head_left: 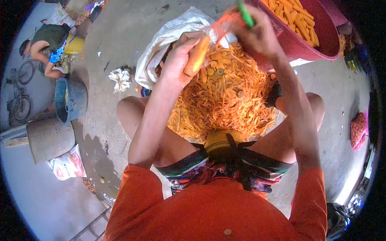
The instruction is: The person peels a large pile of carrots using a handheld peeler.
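My left hand (177, 62) is closed around a carrot (198, 55), which tilts up and to the right over the peelings. In my right hand (261, 36), smeared by motion, is a green peeler (246, 15), raised beyond the carrot's far end. A blurred orange streak lies between the peeler and the carrot. Below both hands, a large heap of carrot peelings (225, 100) spreads between my legs. A white sack (169, 36) stands behind my left hand. Close to my right hand is a dark red tub (329, 44) holding many peeled carrots (295, 18).
At the far left, a person (50, 44) bends beside a yellow bucket (74, 44). A blue tub (71, 100), a bicycle (20, 90) and a printed sack (68, 164) are also on the left. On the right floor lies a red bag (359, 130).
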Available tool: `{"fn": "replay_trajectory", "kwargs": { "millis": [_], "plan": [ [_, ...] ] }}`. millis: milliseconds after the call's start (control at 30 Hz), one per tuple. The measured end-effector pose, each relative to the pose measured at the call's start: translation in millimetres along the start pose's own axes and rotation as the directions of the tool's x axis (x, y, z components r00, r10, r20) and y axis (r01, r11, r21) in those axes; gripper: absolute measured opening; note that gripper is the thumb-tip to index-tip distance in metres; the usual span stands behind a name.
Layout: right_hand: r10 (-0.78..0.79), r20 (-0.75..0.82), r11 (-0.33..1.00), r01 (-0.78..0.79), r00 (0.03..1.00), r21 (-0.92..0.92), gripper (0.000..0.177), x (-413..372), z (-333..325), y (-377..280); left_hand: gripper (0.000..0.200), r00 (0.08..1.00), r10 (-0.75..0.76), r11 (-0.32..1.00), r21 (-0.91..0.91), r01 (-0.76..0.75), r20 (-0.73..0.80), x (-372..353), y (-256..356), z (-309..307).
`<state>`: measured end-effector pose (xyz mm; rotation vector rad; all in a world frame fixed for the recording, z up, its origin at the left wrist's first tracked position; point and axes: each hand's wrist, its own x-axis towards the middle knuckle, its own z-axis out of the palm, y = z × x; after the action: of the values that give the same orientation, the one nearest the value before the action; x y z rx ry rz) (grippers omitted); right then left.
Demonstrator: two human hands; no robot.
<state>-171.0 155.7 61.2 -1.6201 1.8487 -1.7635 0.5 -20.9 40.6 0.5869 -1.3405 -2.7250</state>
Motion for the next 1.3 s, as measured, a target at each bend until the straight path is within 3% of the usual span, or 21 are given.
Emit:
{"fn": "replay_trajectory", "kwargs": {
  "millis": [100,167,200,300,367,433,467,500,567,600,700,767,833,900,933,967,1033,1100,1167,1267,1300],
  "plan": [
    [0.088,0.01,0.956,-0.088,0.996,0.281,0.019,5,-5,3,0.025,1.0,0.02,0.998,0.061,-0.021,0.009,0,1,3],
    [-0.058,0.05,0.998,0.058,0.997,0.002,0.023,-6,24,-13,0.022,0.995,0.063,0.997,-0.047,-0.067,-0.079,3,-3,7],
    [-0.036,0.192,0.996,0.05,0.981,-0.071,0.026,-7,28,-27,0.02,0.99,0.042,0.999,0.024,-0.039,-0.132,1,1,13],
    [-0.024,-0.01,1.0,0.024,1.0,-0.003,0.026,-2,19,-4,0.019,0.992,0.115,0.983,0.147,-0.106,-0.049,1,2,9],
    [0.165,-0.09,0.986,-0.162,0.982,0.031,0.024,7,-9,4,0.022,0.999,0.05,0.996,0.07,-0.05,-0.003,-7,10,6],
    [0.016,-0.104,0.999,-0.012,0.994,0.046,0.026,1,-2,8,0.024,1.0,0.008,0.993,-0.119,-0.007,0.002,-4,14,5],
    [-0.12,0.051,0.988,0.124,0.992,-0.095,0.031,-7,20,-22,0.024,0.991,0.048,0.995,-0.081,-0.059,-0.126,-2,12,16],
    [-0.052,0.214,0.997,0.063,0.975,-0.047,0.037,-7,25,-42,0.022,0.991,0.078,0.993,-0.075,-0.086,-0.105,-2,9,15],
    [-0.134,0.084,0.97,0.148,0.987,-0.192,0.033,-4,19,-17,0.029,0.994,0.068,0.998,0.004,-0.068,-0.08,-5,7,15],
    [0.001,-0.067,0.999,0.002,0.998,0.045,0.026,-3,12,-4,0.029,0.995,0.062,0.998,0.004,-0.062,-0.081,-7,6,11],
    [0.102,-0.064,0.975,-0.087,0.993,0.203,0.027,1,-13,-12,0.029,0.999,0.034,0.997,0.075,-0.036,0.03,1,7,8],
    [-0.124,-0.015,0.985,0.122,0.992,-0.121,0.032,-7,10,-21,0.028,0.99,0.123,0.992,-0.007,-0.124,-0.065,1,3,14],
    [-0.064,0.183,0.99,0.085,0.981,-0.11,0.037,-7,27,-45,0.026,0.98,0.077,0.997,0.007,-0.077,-0.181,-3,9,24],
    [-0.157,0.054,0.967,0.165,0.986,-0.193,0.036,-3,14,-18,0.025,0.998,0.07,0.998,0.006,-0.07,0.006,-2,2,8],
    [-0.106,-0.131,0.994,0.1,0.986,-0.052,0.03,-1,6,-9,0.022,0.996,0.085,0.995,0.046,-0.085,-0.002,-4,6,13],
    [0.045,-0.131,0.998,-0.038,0.99,0.058,0.028,7,-7,-6,0.022,0.996,0.088,0.995,0.04,-0.088,0.002,-4,7,10],
    [0.057,-0.149,0.987,-0.033,0.987,0.16,0.031,3,-7,-6,0.025,0.999,-0.008,0.998,-0.063,0.01,0.039,1,11,-1],
    [-0.218,-0.047,0.962,0.207,0.975,-0.179,0.034,-3,17,-27,0.029,0.997,-0.025,0.977,-0.209,0.04,0.074,4,9,1],
    [-0.131,0.142,0.978,0.151,0.981,-0.143,0.038,-6,26,-44,0.029,0.992,0.034,0.996,-0.08,-0.043,-0.12,-4,6,22],
    [-0.084,-0.138,0.984,0.06,0.987,-0.169,0.035,4,-4,-11,0.026,1.0,-0.015,1.0,-0.016,0.015,0.0,-5,11,5],
    [0.035,-0.137,0.993,-0.051,0.99,-0.108,0.034,7,-15,-10,0.025,0.999,-0.026,0.999,0.02,0.025,0.034,-2,12,5]
  ]
}}
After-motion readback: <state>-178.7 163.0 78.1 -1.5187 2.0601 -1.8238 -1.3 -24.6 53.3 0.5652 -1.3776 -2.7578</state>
